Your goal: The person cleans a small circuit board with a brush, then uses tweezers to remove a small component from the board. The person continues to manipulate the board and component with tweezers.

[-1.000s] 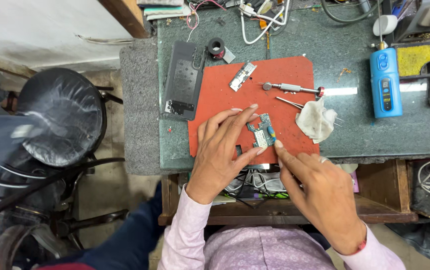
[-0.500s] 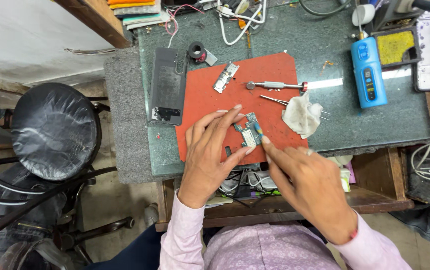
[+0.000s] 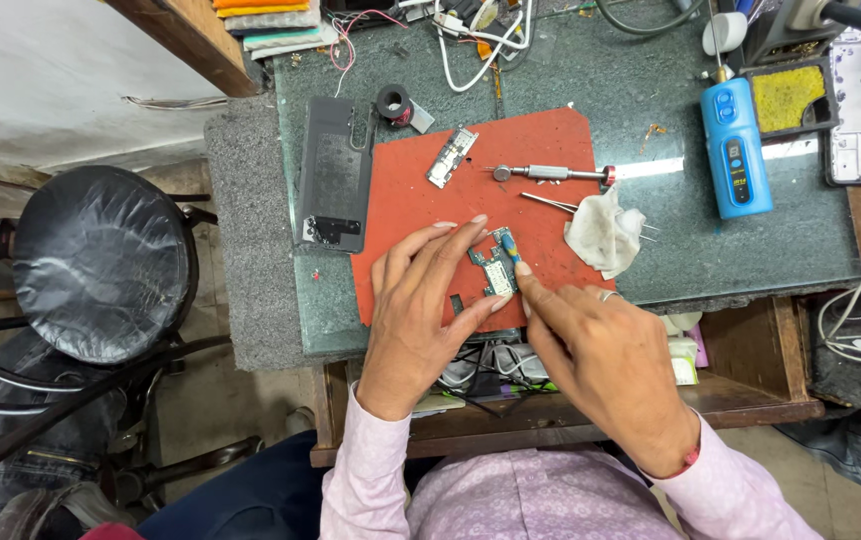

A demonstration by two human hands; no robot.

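Here, flat green circuit board (image 3: pixel 495 272)

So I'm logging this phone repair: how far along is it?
Done: the phone body lies opened beside the red mat, a small metal part set apart. In hand: left hand and right hand hold the circuit board. Left: nothing is refitted; screwdriver and tweezers lie idle.

You're working on a red mat (image 3: pixel 420 215) over a grey-green bench (image 3: pixel 650 95). Your board (image 3: pixel 496 272) is green, the cloth (image 3: pixel 602 230) white, the tool (image 3: pixel 736 147) blue, the sponge (image 3: pixel 788 98) yellow, your sleeves (image 3: pixel 370 470) pale pink.
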